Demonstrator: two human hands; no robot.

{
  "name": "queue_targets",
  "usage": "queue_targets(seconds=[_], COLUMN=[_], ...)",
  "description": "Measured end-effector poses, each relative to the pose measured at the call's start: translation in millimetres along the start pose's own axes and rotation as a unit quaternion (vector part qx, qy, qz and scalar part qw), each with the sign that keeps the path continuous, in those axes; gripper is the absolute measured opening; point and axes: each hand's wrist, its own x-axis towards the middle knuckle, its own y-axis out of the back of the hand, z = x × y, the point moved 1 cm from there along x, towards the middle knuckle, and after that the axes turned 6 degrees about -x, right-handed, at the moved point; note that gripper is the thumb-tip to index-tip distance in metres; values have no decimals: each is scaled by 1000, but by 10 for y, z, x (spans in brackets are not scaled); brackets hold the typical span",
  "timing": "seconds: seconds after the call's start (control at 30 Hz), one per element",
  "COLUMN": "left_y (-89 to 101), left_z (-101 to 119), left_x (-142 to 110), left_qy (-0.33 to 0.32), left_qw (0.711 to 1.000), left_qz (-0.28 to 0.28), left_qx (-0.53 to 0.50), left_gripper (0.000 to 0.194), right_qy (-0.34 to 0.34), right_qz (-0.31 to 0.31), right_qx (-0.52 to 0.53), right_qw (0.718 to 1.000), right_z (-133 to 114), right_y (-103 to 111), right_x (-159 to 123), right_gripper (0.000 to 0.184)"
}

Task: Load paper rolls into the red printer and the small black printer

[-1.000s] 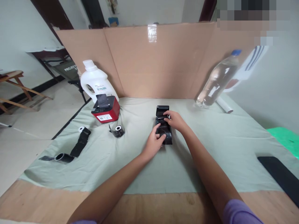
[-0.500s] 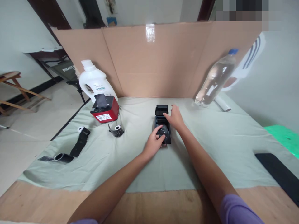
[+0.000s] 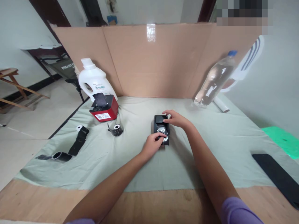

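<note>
A small black printer (image 3: 155, 126) with a hinged lid (image 3: 160, 119) rests on the cloth in front of me. Shiny black paper (image 3: 166, 142) runs out over its near end. My left hand (image 3: 154, 143) is at that end, thumb and fingers pinched together on the paper; the fingertips partly cover it. At the far right of the printer, my right hand (image 3: 175, 119) grips the lid with the thumb on top and the fingers curled round the back edge. The lid is folded low over the body; whether it is fully closed I cannot tell.
Left on the pale green cloth (image 3: 135, 168) are a small black paper roll (image 3: 117, 130), an unrolled black strip (image 3: 78, 141), a red-and-black printer (image 3: 105, 109) and a white jug (image 3: 95, 79). A water bottle (image 3: 215, 79) leans right, against the cardboard (image 3: 154, 62). A black phone-like slab (image 3: 275, 175) lies right.
My right hand has brought the printer's raised lid down toward me. My left hand has shifted slightly lower, its fingers now closer together on the paper.
</note>
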Motion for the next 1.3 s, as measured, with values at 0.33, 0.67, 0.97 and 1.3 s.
queue_targets(seconds=[0.33, 0.67, 0.97, 1.3], left_y=[-12, -6, -48, -84], left_z=[-36, -38, 9, 66], left_x=[-57, -99, -188, -197], left_qy=[-16, -86, -179, -165], left_qw=[1000, 984, 923, 922], left_qz=[-17, -74, -170, -181], left_qx=[20, 135, 294, 300], left_gripper=[23, 28, 34, 34], right_qy=[-139, -168, -140, -250], right_qz=[-45, 39, 106, 259], right_qx=[83, -95, -166, -211], right_qw=[986, 980, 970, 909], right_z=[4, -431, -489, 1377], right_y=[-113, -395, -417, 1003], right_x=[-27, -234, -319, -774], right_gripper=[58, 86, 91, 85])
